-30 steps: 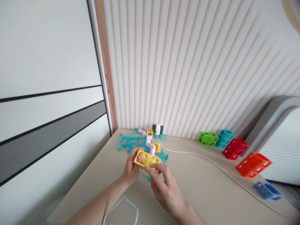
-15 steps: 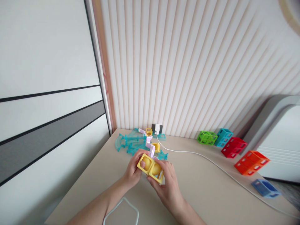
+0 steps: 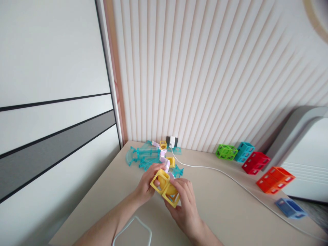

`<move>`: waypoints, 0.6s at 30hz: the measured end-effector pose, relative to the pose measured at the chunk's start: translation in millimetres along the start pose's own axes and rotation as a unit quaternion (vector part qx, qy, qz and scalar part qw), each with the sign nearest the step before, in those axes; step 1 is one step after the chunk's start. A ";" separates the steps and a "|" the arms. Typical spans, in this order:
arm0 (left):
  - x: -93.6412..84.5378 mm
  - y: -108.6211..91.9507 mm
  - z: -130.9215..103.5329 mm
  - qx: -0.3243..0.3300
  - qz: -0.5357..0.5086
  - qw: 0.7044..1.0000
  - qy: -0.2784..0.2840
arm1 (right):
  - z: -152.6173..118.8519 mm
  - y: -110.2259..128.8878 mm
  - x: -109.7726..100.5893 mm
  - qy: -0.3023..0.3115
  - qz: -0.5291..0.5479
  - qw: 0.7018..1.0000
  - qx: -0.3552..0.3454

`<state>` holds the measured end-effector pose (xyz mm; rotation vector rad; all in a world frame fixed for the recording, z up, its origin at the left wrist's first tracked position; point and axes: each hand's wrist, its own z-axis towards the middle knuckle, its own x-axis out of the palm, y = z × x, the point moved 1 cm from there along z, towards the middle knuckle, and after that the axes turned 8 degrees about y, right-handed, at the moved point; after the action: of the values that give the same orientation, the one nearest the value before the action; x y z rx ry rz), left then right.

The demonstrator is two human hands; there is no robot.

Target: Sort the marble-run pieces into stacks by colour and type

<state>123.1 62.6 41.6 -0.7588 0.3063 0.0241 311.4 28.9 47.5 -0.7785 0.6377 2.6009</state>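
Two yellow open-frame toy blocks [image 3: 166, 191], joined side by side, are held above the table between both hands. My left hand [image 3: 148, 182] is closed on the left block, a fingertip poking into its opening. My right hand [image 3: 183, 201] grips the right block, thumb below and fingers along its upper edge. Rounded yellow shapes show inside both blocks. Just beyond the hands lie lilac pieces [image 3: 163, 156], a loose yellow block [image 3: 171, 162] and clear teal track-like pieces [image 3: 147, 154], partly hidden by my left hand.
Along the right stand green [image 3: 226, 152], teal [image 3: 244, 151], red [image 3: 255, 162], orange [image 3: 275, 179] and blue [image 3: 291, 208] blocks. A white cable [image 3: 217, 168] runs from a charger [image 3: 172, 141] at the ribbed wall across the table. A pale cord loop [image 3: 138, 218] hangs near my left forearm.
The joined yellow blocks have tilted in my hands, their right end dropping lower. My right hand has shifted slightly down with them. Other things lie as before.
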 end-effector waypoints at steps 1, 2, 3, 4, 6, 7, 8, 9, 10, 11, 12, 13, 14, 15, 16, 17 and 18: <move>0.6 -0.3 0.0 -0.009 -0.008 1.000 -0.003 | 0.1 0.6 -0.3 0.004 0.005 1.000 0.006; 1.2 -0.6 -0.2 -0.022 -0.017 1.000 -0.007 | -0.1 1.1 -0.7 0.009 0.010 1.000 0.013; 1.8 -0.9 -0.5 -0.039 -0.026 0.999 -0.011 | -0.3 1.5 -1.1 0.017 0.014 1.000 0.018; 2.2 -1.2 -0.9 -0.060 -0.036 0.997 -0.014 | -0.5 2.0 -1.6 0.025 0.014 0.999 0.019; 2.7 -2.2 -1.4 -0.098 -0.054 0.993 -0.022 | -0.7 2.9 -3.2 0.037 0.009 0.999 0.013; 2.8 -2.7 -1.4 -0.114 -0.065 0.991 -0.027 | -0.4 3.2 -4.1 0.041 0.006 0.999 0.009; 2.8 -3.1 -1.2 -0.126 -0.077 0.988 -0.033 | -0.1 3.5 -4.9 0.045 0.005 0.999 0.008; 2.9 -3.4 -0.8 -0.137 -0.091 0.986 -0.040 | 0.4 3.5 -5.4 0.049 0.005 0.999 0.006; 3.1 -3.6 -0.1 -0.146 -0.106 0.982 -0.048 | 0.8 3.4 -5.6 0.054 0.007 0.999 0.005; 3.5 -3.7 0.7 -0.154 -0.125 0.979 -0.053 | 1.1 3.0 -5.2 0.060 0.009 0.998 0.003; 4.0 -3.7 1.7 -0.164 -0.145 0.974 -0.055 | 1.2 2.4 -4.3 0.064 0.010 0.998 0.001; 4.5 -3.7 2.7 -0.173 -0.165 0.969 -0.056 | 1.0 1.4 -2.9 0.064 0.007 0.998 0.001; 5.1 -3.8 3.7 -0.181 -0.183 0.965 -0.055 | 0.4 0.1 -1.1 0.061 0.002 0.998 0.002; 5.7 -3.8 4.6 -0.188 -0.199 0.960 -0.054 | -0.3 -1.3 1.0 0.056 -0.005 0.998 0.004; 6.1 -3.9 5.2 -0.194 -0.213 0.956 -0.054 | -1.3 -2.8 3.3 0.051 -0.012 0.999 0.005; 6.4 -4.0 5.6 -0.197 -0.223 0.953 -0.055 | -2.3 -4.3 5.5 0.046 -0.017 0.999 0.004; 6.5 -4.0 5.8 -0.199 -0.230 0.951 -0.056 | -3.3 -5.5 7.5 0.042 -0.020 0.999 0.003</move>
<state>131.3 63.0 46.4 -1.2119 0.0075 -0.3201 309.4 33.3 38.9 -0.8924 0.6477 2.5405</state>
